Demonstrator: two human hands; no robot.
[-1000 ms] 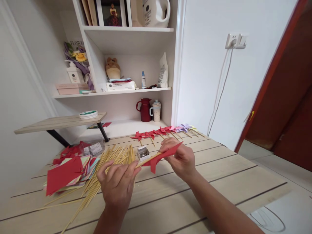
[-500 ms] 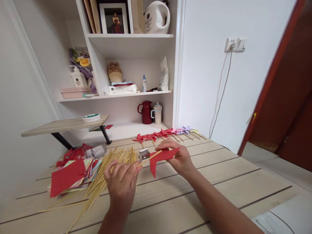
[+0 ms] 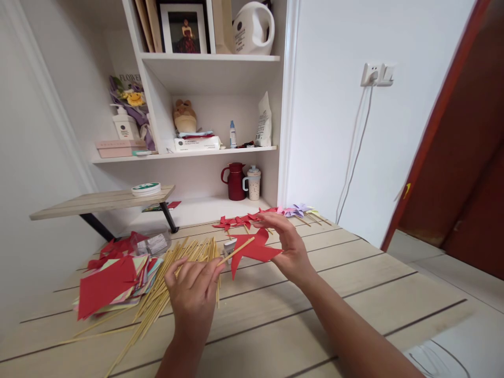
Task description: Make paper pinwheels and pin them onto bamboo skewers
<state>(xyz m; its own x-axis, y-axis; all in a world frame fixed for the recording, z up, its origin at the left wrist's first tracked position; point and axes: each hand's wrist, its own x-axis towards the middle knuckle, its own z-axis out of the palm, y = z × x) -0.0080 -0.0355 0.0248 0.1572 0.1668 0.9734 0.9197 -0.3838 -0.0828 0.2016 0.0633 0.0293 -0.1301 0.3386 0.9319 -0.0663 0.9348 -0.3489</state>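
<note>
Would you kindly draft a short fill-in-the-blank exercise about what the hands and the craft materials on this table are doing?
1. The left hand pinches a thin bamboo ____ carrying a folded paper pinwheel.
2. The folded paper pinwheel beside the right hand is ____ in colour.
3. The loose pile of bamboo skewers lies on the pale wooden ____.
4. The row of finished paper pinwheels lies at the table's ____ edge.

Missing words: stick; red; table; far
</note>
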